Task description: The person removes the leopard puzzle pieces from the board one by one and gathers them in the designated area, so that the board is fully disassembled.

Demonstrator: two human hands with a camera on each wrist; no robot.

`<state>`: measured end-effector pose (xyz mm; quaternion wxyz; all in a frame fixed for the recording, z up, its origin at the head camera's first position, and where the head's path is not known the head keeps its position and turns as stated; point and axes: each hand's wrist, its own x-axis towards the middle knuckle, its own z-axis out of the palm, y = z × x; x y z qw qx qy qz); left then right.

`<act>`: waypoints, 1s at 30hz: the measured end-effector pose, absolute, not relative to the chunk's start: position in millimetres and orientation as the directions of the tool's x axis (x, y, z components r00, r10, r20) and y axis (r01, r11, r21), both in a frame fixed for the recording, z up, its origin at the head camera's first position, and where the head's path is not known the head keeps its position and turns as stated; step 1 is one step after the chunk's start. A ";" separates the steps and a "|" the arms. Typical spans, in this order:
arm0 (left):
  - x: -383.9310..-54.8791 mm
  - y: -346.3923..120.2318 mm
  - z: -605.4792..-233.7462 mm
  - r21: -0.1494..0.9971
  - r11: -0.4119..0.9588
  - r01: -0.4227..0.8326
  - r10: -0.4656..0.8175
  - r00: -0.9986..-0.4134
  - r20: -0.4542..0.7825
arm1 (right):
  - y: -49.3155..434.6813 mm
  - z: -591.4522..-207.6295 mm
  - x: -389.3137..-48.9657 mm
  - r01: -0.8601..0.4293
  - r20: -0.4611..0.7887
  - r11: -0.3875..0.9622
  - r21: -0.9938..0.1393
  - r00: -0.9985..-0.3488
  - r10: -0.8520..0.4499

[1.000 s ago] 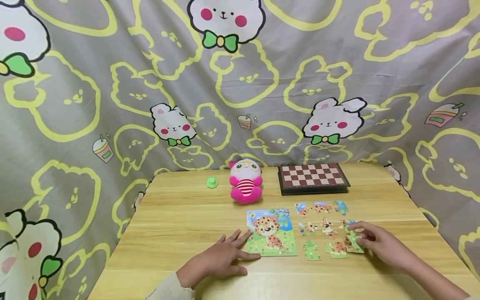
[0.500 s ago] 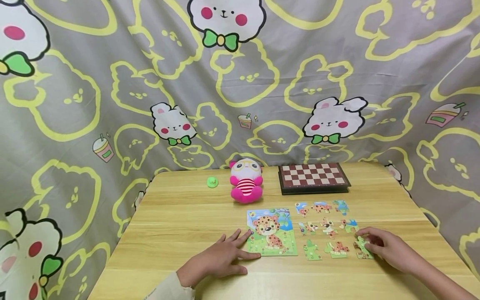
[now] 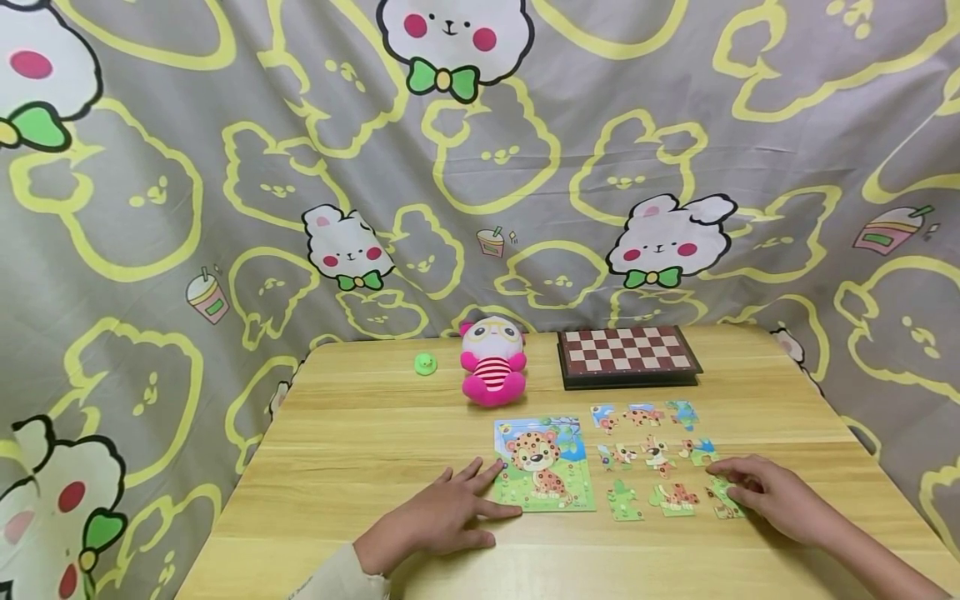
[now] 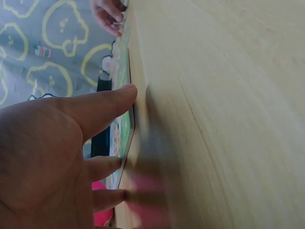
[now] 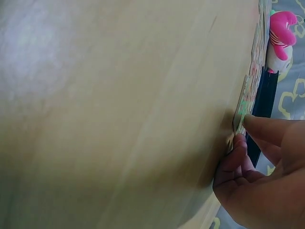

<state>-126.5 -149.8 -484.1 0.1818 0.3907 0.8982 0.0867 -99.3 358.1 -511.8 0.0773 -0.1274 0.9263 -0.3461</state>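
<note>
My left hand (image 3: 450, 512) rests flat with fingers spread at the left side of a leopard puzzle board (image 3: 542, 471). In the left wrist view its thumb (image 4: 112, 101) and fingertips touch the board's edge. At the right end of the loose pieces, my right hand (image 3: 776, 496) pinches a green and spotted puzzle piece (image 3: 722, 503) lying on the table. The right wrist view shows the thumb on top of this piece (image 5: 241, 107) and curled fingers at its edge. Several other puzzle pieces (image 3: 677, 497) lie in three rows between board and hand.
Behind the puzzle lies a checkered game board (image 3: 628, 350) in a dark case. A pink panda plush (image 3: 492, 367) sits to its left, beside a small green toy duck (image 3: 425, 364). A patterned grey curtain (image 3: 525, 167) hangs behind the wooden table (image 3: 337, 433).
My right hand has slid the puzzle piece rightward, away from its neighbouring piece, then nudged it very slightly back left. The left hand and puzzle board have kept their places.
</note>
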 end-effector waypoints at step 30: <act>-131.5 -140.7 -473.9 0.216 0.664 0.716 0.748 -0.630 -0.209 | 273.0 -478.8 -130.7 -0.301 0.149 0.819 -0.489 -0.953 -0.262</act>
